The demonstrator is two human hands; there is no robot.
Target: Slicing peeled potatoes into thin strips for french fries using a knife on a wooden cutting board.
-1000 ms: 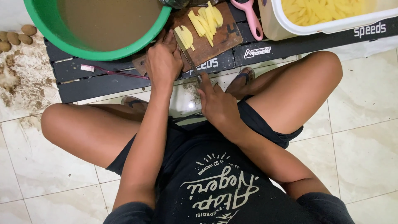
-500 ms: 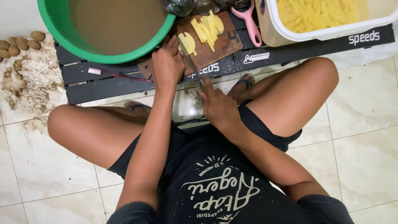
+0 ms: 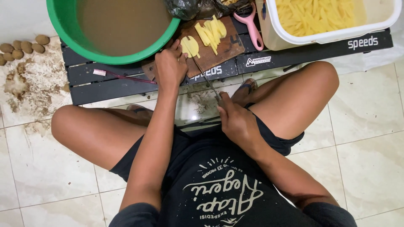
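Person sits on the tiled floor (image 3: 362, 138), knees spread, facing a low black slatted counter (image 3: 109, 86). Left hand (image 3: 169, 67) rests on the near edge of a brown cutting board (image 3: 219, 49), fingers pressed together on a small stack of yellow potato slices (image 3: 190, 45). Right hand (image 3: 237, 120) has its fingers wrapped tight round the handle of a knife (image 3: 206, 77); the blade slants up toward the board, tip just beside the slices and the left hand. More cut potato strips (image 3: 211, 28) lie farther back on the board. Green basin (image 3: 63, 29) of murky brown water sits left of the board, touching it or nearly so. Pink peeler (image 3: 251, 26) lies right of the board, beside a white tub (image 3: 336, 34) full of potato sticks. A toothbrush (image 3: 122, 77) lies on the counter left of the hand. Small brown potatoes (image 3: 21, 46) sit on the dirty floor at far left.
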